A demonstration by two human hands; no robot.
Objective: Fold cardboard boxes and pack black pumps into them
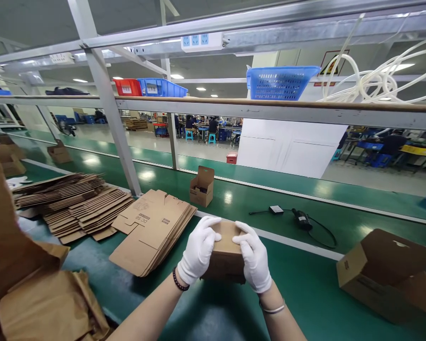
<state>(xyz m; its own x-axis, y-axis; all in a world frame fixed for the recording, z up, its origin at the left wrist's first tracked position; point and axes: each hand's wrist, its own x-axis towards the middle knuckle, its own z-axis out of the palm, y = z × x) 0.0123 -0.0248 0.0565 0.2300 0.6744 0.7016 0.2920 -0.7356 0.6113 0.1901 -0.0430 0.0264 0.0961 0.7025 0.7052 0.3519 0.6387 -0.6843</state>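
Observation:
A small brown cardboard box [224, 261] is between my two white-gloved hands, just above the green worktop. My left hand [200, 248] grips its left side, with the thumb on the upper face. On the opposite side my right hand [251, 255] is closed around the edge, thumb also on top. The upper face is flat between my thumbs; the underside is hidden. To the left of my hands lies a stack of flattened printed cartons [152, 227]. An open small box [202, 187] with something dark inside stands just beyond.
More flattened cartons [81, 203] are piled at the left, behind crumpled brown paper [49, 308]. A black cabled device [301, 220] lies on the green belt. At right sits an open carton [379, 289]. A shelf overhead carries a blue basket [282, 83] and white tubing [372, 80].

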